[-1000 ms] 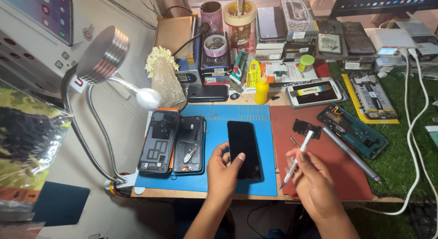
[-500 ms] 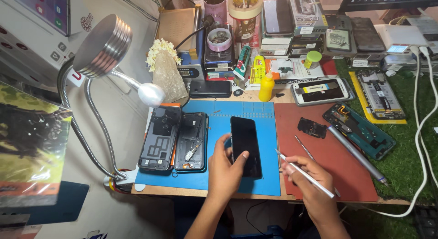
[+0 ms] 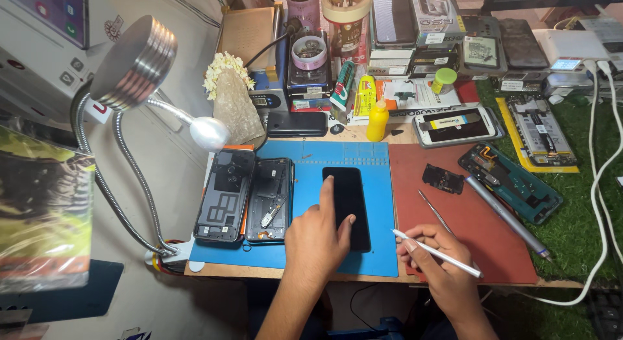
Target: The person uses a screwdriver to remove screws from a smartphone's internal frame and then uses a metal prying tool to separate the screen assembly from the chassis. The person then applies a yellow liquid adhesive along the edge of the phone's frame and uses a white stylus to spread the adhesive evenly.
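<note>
My left hand (image 3: 319, 236) presses down on a black phone screen (image 3: 348, 197) that lies flat on the blue work mat (image 3: 376, 177), index finger stretched along the screen's left edge. My right hand (image 3: 440, 259) hovers over the red mat (image 3: 467, 229) and holds a thin white tool (image 3: 433, 251) like a pen, tip pointing left toward the screen's lower right corner. Two opened phone bodies (image 3: 226, 194) (image 3: 269, 198) lie side by side at the blue mat's left.
Tweezers (image 3: 433, 211), a small black part (image 3: 443, 178), a grey rod (image 3: 506, 216) and a teardown phone (image 3: 510, 181) lie to the right. A yellow bottle (image 3: 377, 120), another phone (image 3: 457, 125) and cluttered boxes fill the back. A gooseneck lamp (image 3: 133, 64) stands left; white cables (image 3: 600, 203) run right.
The view has shifted slightly. My right hand swung the white tool from upright near the small black part down to level, pointing left at the screen. My left hand stays on the screen.
</note>
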